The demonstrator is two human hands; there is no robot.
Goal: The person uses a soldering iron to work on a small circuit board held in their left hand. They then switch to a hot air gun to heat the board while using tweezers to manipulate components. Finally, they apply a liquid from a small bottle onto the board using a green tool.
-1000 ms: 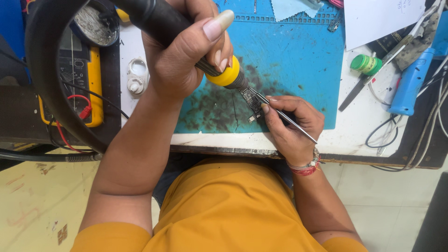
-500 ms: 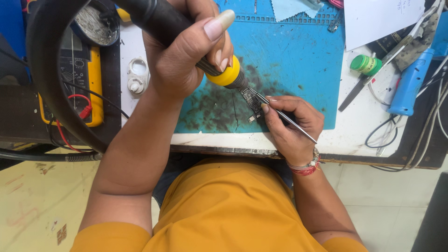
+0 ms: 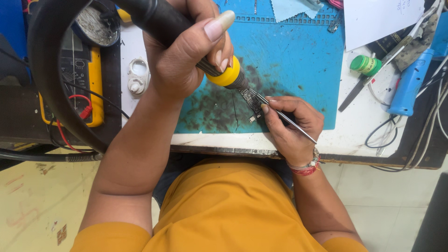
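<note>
Left hand: I see my left hand [image 3: 186, 60] wrapped tight round the hot-air tool [image 3: 186, 32], thumb laid along its black barrel, fingers curled under the yellow collar [image 3: 226, 77].
Tool: its nozzle slopes down and right from the collar, with the tip right over the board [image 3: 252, 100]; I cannot tell whether it touches.
Hose: a thick black hose [image 3: 44, 74] loops from the tool's rear, far left of the board, over the table edge.
Right hand: my right hand [image 3: 291, 128] sits just right of the board, fingers pinched narrow on thin metal tweezers [image 3: 287, 119]; a red and beaded band is on the wrist.
Tweezers: they slant up-left, points at the board's right edge; the rear end sticks out past the hand.
Board: small and dark, lying on the blue mat [image 3: 298, 60], near the mat's front edge, on a scorched grey patch.
Mat: it lies on the white bench [image 3: 354, 135], which reaches past it to the right of the board.
Meter: a yellow meter [image 3: 88, 88] with red and black leads lies well left of the board.
Ring: a white plastic ring part [image 3: 137, 77] rests between meter and mat.
Cap: a green cap [image 3: 366, 64] stands well right of the board.
Blue tool: a blue-handled tool [image 3: 410, 84] lies beyond the cap, further right.
</note>
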